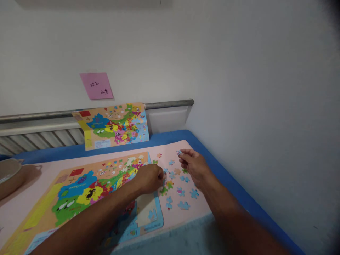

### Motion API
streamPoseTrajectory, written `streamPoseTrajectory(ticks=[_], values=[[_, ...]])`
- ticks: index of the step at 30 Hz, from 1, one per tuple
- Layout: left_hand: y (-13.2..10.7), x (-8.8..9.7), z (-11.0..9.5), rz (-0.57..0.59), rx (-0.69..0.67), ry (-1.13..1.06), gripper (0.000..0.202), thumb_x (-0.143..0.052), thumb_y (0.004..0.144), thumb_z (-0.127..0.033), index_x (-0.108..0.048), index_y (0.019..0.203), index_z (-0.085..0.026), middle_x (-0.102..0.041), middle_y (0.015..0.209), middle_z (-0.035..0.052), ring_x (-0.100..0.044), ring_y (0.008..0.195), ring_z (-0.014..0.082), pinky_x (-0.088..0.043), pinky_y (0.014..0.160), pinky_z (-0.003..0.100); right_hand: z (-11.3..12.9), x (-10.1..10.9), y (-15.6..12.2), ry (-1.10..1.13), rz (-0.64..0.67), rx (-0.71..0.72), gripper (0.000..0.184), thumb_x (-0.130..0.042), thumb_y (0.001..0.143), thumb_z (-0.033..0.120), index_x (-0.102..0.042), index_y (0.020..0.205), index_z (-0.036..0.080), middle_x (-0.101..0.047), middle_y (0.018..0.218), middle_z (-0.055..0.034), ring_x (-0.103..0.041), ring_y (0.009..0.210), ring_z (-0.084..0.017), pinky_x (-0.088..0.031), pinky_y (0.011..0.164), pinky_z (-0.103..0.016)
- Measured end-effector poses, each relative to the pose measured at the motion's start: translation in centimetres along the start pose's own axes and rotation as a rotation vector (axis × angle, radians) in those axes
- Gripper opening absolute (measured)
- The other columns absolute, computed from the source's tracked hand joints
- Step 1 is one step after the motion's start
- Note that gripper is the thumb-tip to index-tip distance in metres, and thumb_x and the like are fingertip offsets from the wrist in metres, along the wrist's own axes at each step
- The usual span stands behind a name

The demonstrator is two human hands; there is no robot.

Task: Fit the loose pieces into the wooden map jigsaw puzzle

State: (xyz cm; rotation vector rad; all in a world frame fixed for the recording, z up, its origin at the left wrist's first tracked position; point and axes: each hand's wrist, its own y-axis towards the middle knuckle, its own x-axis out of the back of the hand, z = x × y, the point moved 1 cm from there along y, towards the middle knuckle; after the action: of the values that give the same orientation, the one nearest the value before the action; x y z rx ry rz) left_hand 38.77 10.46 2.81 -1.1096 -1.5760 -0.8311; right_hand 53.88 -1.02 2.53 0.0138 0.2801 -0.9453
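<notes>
My right hand (196, 165) pinches a small light-blue and pink jigsaw piece (179, 153) between thumb and fingertips, above the far right of the pink mat. My left hand (150, 178) is closed, fingers curled down, over the right edge of the jigsaw board (159, 212); what its fingers hold, if anything, is hidden. The colourful map puzzle (75, 203) on the board is largely filled, with bare patches at its upper right and lower right. Between and below my hands, several loose jigsaw pieces (183, 205) lie scattered on the mat, mostly light blue.
A printed map sheet (117, 127) leans against the metal rail (170, 104) at the back. The pink mat (196, 209) covers a blue surface (183, 136). A pale bowl (10, 177) stands at the left edge. On the wall hangs a pink note (97, 86).
</notes>
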Motion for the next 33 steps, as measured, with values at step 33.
streamPoseTrajectory(ticks=[33], values=[[1.7,0.5,2.8,-0.083,0.248,-0.557,0.019,-0.062,0.062,0.001,-0.066,0.069,-0.017,-0.062,0.062,-0.0033,-0.057,0.061,0.0138,-0.037,0.051,0.022,-0.2,-0.2,-0.4,-1.029,0.250,0.238,0.020,-0.054,0.075,0.011,-0.071,0.079,0.022,-0.071,0.081,-0.0027,-0.059,0.073,-0.017,-0.034,0.063,-0.026]])
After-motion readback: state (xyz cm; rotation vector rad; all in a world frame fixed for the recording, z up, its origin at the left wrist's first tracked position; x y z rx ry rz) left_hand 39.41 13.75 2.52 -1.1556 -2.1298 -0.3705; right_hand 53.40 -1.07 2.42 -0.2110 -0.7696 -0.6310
